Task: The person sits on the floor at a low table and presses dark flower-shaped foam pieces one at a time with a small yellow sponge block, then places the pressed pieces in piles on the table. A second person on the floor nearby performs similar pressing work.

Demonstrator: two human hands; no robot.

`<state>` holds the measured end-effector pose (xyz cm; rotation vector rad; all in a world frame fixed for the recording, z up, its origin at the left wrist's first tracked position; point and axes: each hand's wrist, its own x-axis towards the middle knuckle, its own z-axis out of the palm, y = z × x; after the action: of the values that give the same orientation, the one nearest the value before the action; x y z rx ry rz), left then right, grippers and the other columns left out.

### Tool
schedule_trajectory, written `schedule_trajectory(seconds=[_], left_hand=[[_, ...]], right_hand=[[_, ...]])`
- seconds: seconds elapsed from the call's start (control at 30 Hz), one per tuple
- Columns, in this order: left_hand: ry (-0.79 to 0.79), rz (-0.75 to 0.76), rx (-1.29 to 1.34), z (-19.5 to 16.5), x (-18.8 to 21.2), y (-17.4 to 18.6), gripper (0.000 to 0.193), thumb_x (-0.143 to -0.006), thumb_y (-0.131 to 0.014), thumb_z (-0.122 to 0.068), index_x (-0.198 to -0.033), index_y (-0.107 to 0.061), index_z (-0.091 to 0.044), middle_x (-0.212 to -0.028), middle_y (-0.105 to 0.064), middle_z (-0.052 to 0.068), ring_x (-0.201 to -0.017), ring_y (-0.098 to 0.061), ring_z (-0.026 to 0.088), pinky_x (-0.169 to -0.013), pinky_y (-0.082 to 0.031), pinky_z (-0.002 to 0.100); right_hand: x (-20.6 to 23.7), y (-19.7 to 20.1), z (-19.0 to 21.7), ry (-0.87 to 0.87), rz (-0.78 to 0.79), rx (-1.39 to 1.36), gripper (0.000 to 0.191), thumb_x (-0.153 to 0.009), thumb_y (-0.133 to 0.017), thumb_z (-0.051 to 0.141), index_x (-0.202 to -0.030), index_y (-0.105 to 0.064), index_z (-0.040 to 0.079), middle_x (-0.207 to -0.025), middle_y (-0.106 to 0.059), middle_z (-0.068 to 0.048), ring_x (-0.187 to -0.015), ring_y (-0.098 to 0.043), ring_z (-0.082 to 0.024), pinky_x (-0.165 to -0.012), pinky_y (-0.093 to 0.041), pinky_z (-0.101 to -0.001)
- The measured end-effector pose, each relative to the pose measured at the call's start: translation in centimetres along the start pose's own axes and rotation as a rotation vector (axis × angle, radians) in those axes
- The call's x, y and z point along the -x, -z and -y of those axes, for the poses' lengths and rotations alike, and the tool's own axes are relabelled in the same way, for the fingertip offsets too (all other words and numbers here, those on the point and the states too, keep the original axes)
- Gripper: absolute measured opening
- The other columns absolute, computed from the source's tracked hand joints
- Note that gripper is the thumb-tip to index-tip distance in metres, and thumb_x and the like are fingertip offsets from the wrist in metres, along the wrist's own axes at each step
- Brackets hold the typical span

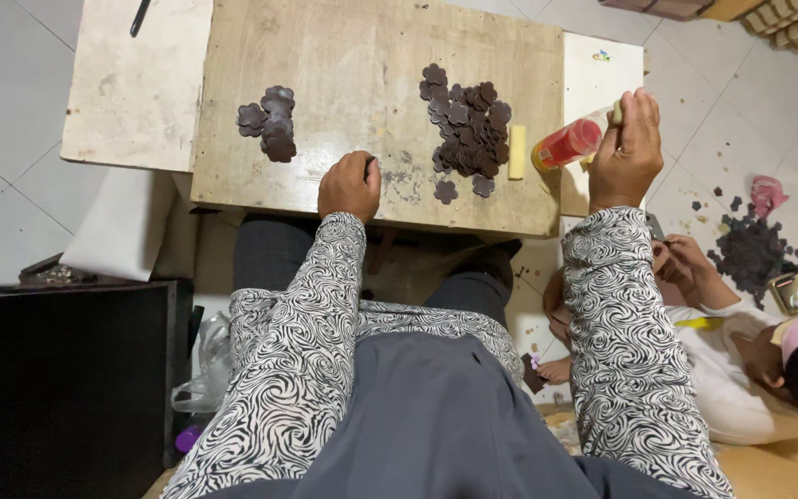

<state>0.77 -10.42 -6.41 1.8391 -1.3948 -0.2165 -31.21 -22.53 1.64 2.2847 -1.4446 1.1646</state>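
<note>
Head view, looking down over lap at low wooden surface (353, 55).

Left hand (350, 185): curled to loose fist, knuckles up, resting on near edge of surface; grip pressed together, nothing visible inside. Judged a bracing pose, steadying body and board while other hand works.

Right hand (627, 148): raised off right edge of surface; grip pinching small pale cap or nozzle end of red-filled squeeze bottle (569, 144). Bottle lying tilted, body toward surface, tip toward fingers. Held by tip, likely for control of outlet; contents not identifiable.

Main pile of dark flower-shaped cutouts (465, 129): centre-right of surface, loose heap, two strays at near side. Just left of bottle, within short reach of right hand.

Smaller stack of same cutouts (270, 122): left part of surface, well apart from main pile; separation suggests sorted vs. unsorted lots, not certain.

Pale yellow block (516, 152): upright strip between main pile and bottle, touching neither clearly.

Dark smears on wood near left hand, prob. residue.

White board (131, 92): adjoining surface at left, dark slim tool at its far edge.

Floor, right: second person seated low, a hand (681, 259) at work near wearer's right sleeve; further heap of dark scraps (752, 251) on tiles, pink item beside it.
</note>
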Motion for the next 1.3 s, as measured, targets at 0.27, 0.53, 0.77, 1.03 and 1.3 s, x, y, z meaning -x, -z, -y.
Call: schedule_trajectory(seconds=[0.27, 0.53, 0.77, 1.03, 1.3], left_hand=[[-0.01, 0.007, 0.033, -0.3, 0.1, 0.7, 0.012, -0.096, -0.066, -0.021, -0.099, -0.067, -0.009, -0.096, -0.071, 0.011, -0.092, -0.067, 0.033, -0.081, -0.053, 0.047], [0.034, 0.018, 0.07, -0.7, 0.3, 1.2, 0.012, -0.096, -0.067, -0.021, -0.098, -0.067, -0.009, -0.094, -0.071, 0.011, -0.092, -0.067, 0.034, -0.08, -0.053, 0.047], [0.477, 0.012, 0.756, -2.1, -0.2, -0.2, 0.017, -0.1, -0.064, -0.019, -0.108, -0.065, -0.005, -0.097, -0.077, 0.013, -0.078, -0.074, 0.019, -0.06, -0.056, 0.03], [0.385, 0.24, 1.169, -4.9, -2.5, 2.0, 0.029, -0.1, -0.06, -0.013, -0.125, -0.061, 0.001, -0.105, -0.077, 0.009, -0.088, -0.076, 0.012, -0.063, -0.057, 0.021], [0.227, 0.324, 1.342, -7.3, 0.6, 5.1, 0.03, -0.103, -0.057, -0.009, -0.128, -0.067, 0.005, -0.108, -0.074, 0.005, -0.091, -0.069, 0.007, -0.074, -0.056, 0.021]], right_hand=[[0.0, 0.9, 0.4, 0.002, 0.014, 0.027, 0.034, -0.1, -0.069, -0.007, -0.132, -0.071, 0.003, -0.14, -0.066, -0.021, -0.137, -0.058, -0.039, -0.116, -0.047, -0.0453], [0.5, 1.7, -0.1, -0.029, -0.004, -0.074, 0.03, -0.102, -0.068, -0.007, -0.131, -0.071, 0.001, -0.139, -0.066, -0.022, -0.138, -0.057, -0.038, -0.117, -0.047, -0.0457], [1.9, 1.9, 1.9, -0.155, -0.195, -0.418, 0.025, -0.108, -0.068, -0.001, -0.133, -0.068, -0.001, -0.134, -0.066, -0.02, -0.126, -0.064, -0.029, -0.109, -0.055, -0.0394], [2.1, 1.4, 12.9, -0.559, 0.213, -1.1, 0.025, -0.105, -0.07, 0.003, -0.13, -0.069, 0.001, -0.111, -0.074, -0.012, -0.092, -0.07, -0.013, -0.081, -0.058, -0.0281], [0.1, 2.9, 20.5, 0.046, 0.118, -0.7, 0.024, -0.098, -0.073, -0.009, -0.121, -0.071, 0.001, -0.121, -0.07, -0.015, -0.111, -0.071, -0.025, -0.098, -0.06, -0.0334]])
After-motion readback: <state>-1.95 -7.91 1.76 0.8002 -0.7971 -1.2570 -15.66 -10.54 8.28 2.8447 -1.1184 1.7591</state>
